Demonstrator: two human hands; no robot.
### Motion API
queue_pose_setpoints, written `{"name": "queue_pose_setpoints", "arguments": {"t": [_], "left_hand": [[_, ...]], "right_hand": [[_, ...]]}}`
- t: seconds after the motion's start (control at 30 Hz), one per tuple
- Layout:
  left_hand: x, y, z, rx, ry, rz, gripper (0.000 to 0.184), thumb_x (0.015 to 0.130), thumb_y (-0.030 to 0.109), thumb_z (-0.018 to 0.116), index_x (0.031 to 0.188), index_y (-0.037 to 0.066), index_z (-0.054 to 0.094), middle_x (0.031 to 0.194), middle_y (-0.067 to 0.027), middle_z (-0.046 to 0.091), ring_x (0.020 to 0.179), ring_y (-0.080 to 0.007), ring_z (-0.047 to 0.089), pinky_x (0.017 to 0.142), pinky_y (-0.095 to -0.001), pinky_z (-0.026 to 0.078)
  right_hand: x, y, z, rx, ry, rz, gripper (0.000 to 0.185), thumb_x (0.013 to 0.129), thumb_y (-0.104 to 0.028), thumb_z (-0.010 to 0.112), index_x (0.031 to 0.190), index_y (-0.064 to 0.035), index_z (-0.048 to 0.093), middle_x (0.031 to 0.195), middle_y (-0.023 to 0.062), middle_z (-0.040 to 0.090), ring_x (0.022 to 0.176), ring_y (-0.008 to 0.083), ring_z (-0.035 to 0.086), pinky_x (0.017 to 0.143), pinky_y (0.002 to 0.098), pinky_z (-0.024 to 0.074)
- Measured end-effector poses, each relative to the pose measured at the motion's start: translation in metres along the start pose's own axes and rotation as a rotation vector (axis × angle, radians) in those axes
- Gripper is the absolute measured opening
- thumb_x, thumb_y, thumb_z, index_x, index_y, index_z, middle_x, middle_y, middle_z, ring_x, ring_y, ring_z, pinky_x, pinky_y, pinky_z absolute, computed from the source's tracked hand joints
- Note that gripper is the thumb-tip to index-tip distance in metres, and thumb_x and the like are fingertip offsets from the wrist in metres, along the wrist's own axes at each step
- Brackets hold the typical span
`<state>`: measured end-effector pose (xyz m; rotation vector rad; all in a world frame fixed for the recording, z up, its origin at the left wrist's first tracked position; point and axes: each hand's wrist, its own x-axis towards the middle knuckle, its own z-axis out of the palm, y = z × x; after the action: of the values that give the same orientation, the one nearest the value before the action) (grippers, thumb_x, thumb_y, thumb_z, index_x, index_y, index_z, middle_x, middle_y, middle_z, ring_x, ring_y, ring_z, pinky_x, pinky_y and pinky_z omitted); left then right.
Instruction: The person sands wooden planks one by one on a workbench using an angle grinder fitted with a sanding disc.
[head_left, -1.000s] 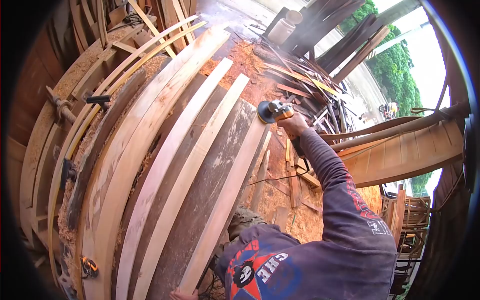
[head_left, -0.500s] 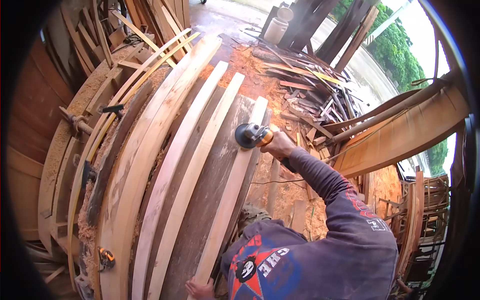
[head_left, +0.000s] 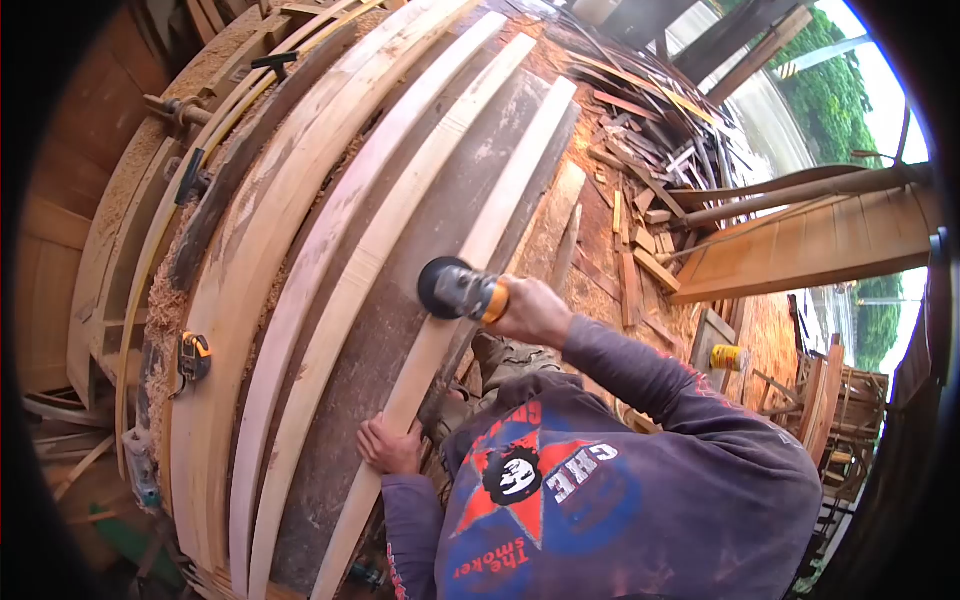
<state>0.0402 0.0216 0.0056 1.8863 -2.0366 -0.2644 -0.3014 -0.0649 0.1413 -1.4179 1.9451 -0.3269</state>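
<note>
While we look down past a faded dark-blue sweatshirt with a red star print, we see our right hand closed firmly around the body of an orange-and-grey angle grinder with a round black disc. This disc is above the left edge of a long, pale wooden strip, near its middle; whether it touches the wood, we cannot tell. Our left hand is pressed around the same strip, nearer to us, and its fingers bend over the left edge. The strip lies along a worn dark-brown tabletop, and to its left we find a tan wooden strip and a pinkish wooden strip, well apart from both hands. Farther left, a black-and-orange tape measure rests by the outer edge of a wide curved plank, close to heaped sawdust. On our right side, a small yellow container is near the sawdust-covered floor.
</note>
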Motion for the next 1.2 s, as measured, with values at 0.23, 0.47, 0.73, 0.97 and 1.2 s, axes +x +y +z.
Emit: {"name": "queue_pose_setpoints", "arguments": {"t": [0.23,0.47,0.73,0.97,1.2], "left_hand": [[-0.001,0.0,0.002,-0.003,-0.01,-0.001,0.055,0.065,0.033,0.092,0.104,0.009,0.062,0.095,-0.013,0.061,0.092,-0.0394,0.061,0.083,-0.053,0.05],[0.0,0.0,0.002,-0.007,-0.012,0.045,0.055,0.064,0.03,0.092,0.105,0.008,0.063,0.093,-0.0134,0.06,0.09,-0.0399,0.061,0.083,-0.0535,0.05],[0.003,0.001,0.002,0.008,-0.021,0.066,0.056,0.063,0.027,0.091,0.105,0.004,0.062,0.09,-0.0165,0.057,0.084,-0.0422,0.059,0.077,-0.0551,0.048],[0.001,0.001,0.004,0.059,-0.066,0.038,0.06,0.06,0.026,0.09,0.106,0.005,0.059,0.091,-0.0177,0.055,0.086,-0.0447,0.057,0.076,-0.056,0.047],[0.001,0.002,0.003,0.08,-0.135,-0.019,0.062,0.057,0.025,0.089,0.106,0.003,0.06,0.094,-0.0196,0.056,0.09,-0.0469,0.057,0.079,-0.0593,0.047]], "right_hand": [[-0.026,0.025,-0.015,-0.038,-0.043,-0.021,0.047,0.079,-0.032,0.084,0.114,-0.0045,0.068,0.086,0.0226,0.075,0.082,0.0375,0.077,0.079,0.0466,0.0623],[0.035,0.085,-0.112,0.017,0.133,0.147,0.04,0.074,-0.019,0.082,0.108,-0.0012,0.071,0.087,0.0202,0.077,0.08,0.0319,0.077,0.08,0.0411,0.0622],[0.144,0.166,-0.208,0.018,0.298,0.316,0.044,0.069,-0.029,0.089,0.1,0.001,0.078,0.088,0.0192,0.078,0.085,0.0302,0.077,0.083,0.039,0.06],[0.223,0.211,-0.289,0.068,0.364,0.4,0.041,0.07,-0.029,0.088,0.1,-0.0041,0.08,0.09,0.0101,0.078,0.082,0.0214,0.074,0.079,0.0375,0.0578],[0.274,0.241,-0.328,0.179,0.41,0.476,0.033,0.074,-0.022,0.087,0.1,-0.0051,0.075,0.084,0.0031,0.071,0.07,0.0136,0.065,0.063,0.0329,0.0535]]}}
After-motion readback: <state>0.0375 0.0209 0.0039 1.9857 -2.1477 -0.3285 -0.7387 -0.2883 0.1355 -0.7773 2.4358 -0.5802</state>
